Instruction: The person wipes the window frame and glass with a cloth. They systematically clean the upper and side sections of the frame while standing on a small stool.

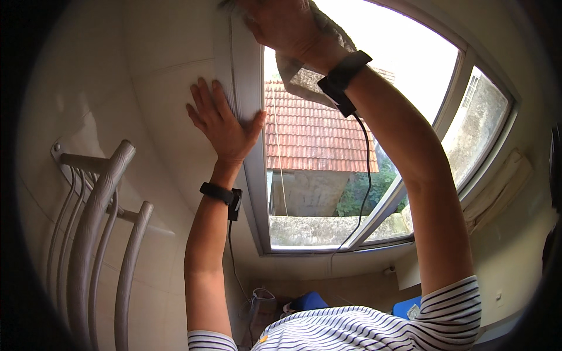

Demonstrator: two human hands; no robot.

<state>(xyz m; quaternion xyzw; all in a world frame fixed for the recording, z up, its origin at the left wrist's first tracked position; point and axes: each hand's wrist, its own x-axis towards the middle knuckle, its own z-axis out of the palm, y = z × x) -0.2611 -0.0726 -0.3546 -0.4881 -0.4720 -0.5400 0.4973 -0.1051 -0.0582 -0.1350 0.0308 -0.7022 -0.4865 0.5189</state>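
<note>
My left hand (224, 120) lies flat with its fingers spread on the tiled wall (167, 87) beside the window frame (250, 96), its thumb across the frame's edge. Higher up, near the top of the picture, my right hand (285, 26) is at the upper part of the same frame, blurred. A grey-brown cloth (307, 83) hangs beneath and behind this hand; its fingers are partly cut off, so how they hold the cloth is hard to see. Both wrists wear black bands with small boxes and cables.
On the left wall is a metal towel rack (88, 228) with curved bars. Window glass (320, 193) shows a tiled roof outside. A rolled cloth or bag (498, 188) rests by the right sill. Below are a blue object (309, 301) and a wire-rimmed container (263, 298).
</note>
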